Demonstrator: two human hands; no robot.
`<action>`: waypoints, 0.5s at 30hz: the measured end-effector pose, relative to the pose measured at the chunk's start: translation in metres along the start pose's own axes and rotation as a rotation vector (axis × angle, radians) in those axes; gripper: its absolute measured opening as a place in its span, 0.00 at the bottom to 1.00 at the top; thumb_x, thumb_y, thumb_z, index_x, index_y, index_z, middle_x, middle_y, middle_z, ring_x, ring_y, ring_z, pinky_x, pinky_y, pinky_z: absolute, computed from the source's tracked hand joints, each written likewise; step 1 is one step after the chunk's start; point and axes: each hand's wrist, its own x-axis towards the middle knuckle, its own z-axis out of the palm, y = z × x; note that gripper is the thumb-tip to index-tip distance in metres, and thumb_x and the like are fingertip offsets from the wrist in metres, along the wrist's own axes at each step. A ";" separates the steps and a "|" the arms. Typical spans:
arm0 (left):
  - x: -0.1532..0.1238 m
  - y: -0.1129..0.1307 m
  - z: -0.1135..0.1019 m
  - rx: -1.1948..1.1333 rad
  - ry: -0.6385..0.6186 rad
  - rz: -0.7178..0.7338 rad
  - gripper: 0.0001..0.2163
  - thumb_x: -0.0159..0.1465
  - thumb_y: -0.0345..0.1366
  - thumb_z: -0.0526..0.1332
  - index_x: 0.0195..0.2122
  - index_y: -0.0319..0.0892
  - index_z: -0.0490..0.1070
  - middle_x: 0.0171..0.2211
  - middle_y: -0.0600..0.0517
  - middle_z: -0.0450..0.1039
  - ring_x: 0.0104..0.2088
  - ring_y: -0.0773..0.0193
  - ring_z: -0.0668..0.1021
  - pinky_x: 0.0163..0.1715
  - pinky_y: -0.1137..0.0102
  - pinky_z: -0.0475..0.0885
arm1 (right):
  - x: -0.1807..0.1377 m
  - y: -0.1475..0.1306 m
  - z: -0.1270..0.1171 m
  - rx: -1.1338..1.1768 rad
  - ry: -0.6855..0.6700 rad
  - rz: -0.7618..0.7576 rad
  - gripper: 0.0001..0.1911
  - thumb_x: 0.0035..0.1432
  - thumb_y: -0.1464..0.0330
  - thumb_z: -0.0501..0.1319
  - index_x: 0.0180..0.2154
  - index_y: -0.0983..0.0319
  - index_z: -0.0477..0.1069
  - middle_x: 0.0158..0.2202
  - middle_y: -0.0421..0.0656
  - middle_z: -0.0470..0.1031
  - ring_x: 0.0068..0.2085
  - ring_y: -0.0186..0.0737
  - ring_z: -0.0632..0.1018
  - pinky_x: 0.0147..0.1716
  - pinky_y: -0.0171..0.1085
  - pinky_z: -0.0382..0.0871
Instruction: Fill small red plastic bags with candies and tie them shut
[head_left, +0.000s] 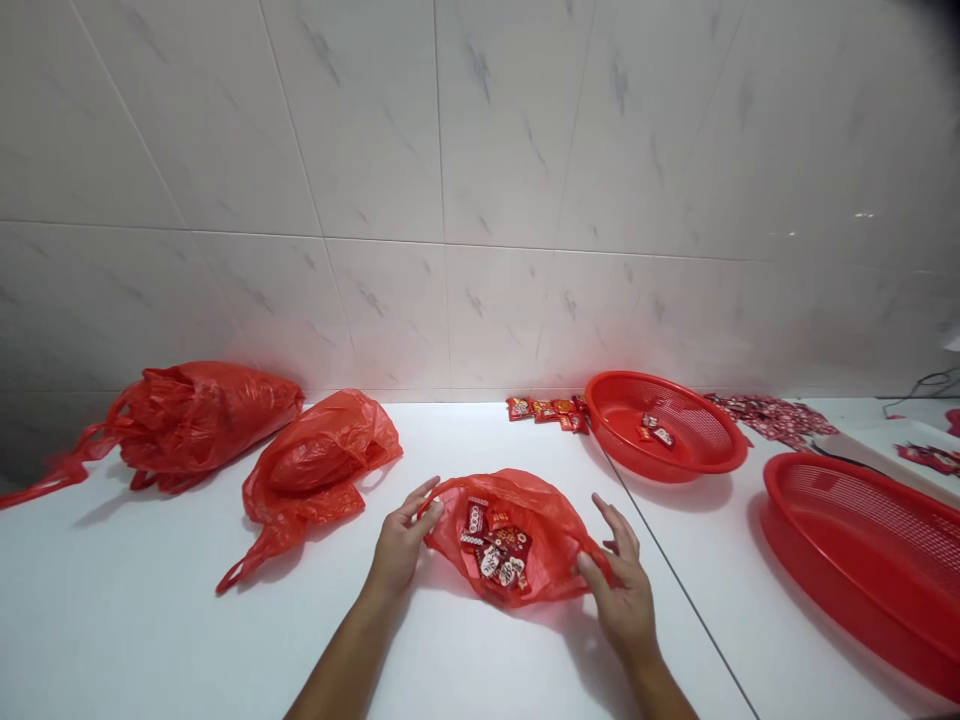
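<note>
A red plastic bag [551,515] rests on the white table with its mouth spread wide toward me. Inside it lie several small red packets [506,545], some with white printed figures. My left hand [405,540] pinches the bag's left edge between thumb and fingers. On the opposite side, my right hand [619,585] grips the right edge with the thumb, its other fingers reaching up behind the plastic.
Two more red plastic bags, one filled and knotted [217,415] and one crumpled [322,465], lie at the left. A round red basket [622,455] holding a few packets stands back right, beside a row of packets [547,410]. A larger red basket [840,560] is nearer right.
</note>
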 end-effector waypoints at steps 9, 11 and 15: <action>0.001 0.110 0.037 -0.074 -0.160 0.316 0.17 0.60 0.39 0.76 0.50 0.46 0.83 0.66 0.45 0.72 0.69 0.45 0.67 0.66 0.60 0.64 | 0.102 -0.068 -0.031 0.342 0.039 -0.043 0.18 0.63 0.54 0.66 0.30 0.60 0.82 0.67 0.55 0.71 0.63 0.61 0.74 0.58 0.56 0.71; 0.001 0.120 0.046 -0.059 -0.147 0.405 0.20 0.60 0.39 0.76 0.54 0.48 0.81 0.66 0.46 0.72 0.68 0.46 0.70 0.65 0.58 0.66 | 0.123 -0.083 -0.032 0.396 0.051 -0.037 0.18 0.62 0.54 0.67 0.28 0.61 0.80 0.66 0.56 0.71 0.63 0.62 0.74 0.57 0.55 0.72; 0.002 0.127 0.053 0.268 -0.049 0.535 0.26 0.62 0.43 0.74 0.62 0.52 0.75 0.68 0.46 0.69 0.69 0.47 0.69 0.68 0.53 0.64 | 0.152 -0.103 -0.034 0.583 -0.046 0.054 0.17 0.62 0.54 0.69 0.27 0.59 0.78 0.64 0.52 0.75 0.67 0.60 0.71 0.61 0.55 0.68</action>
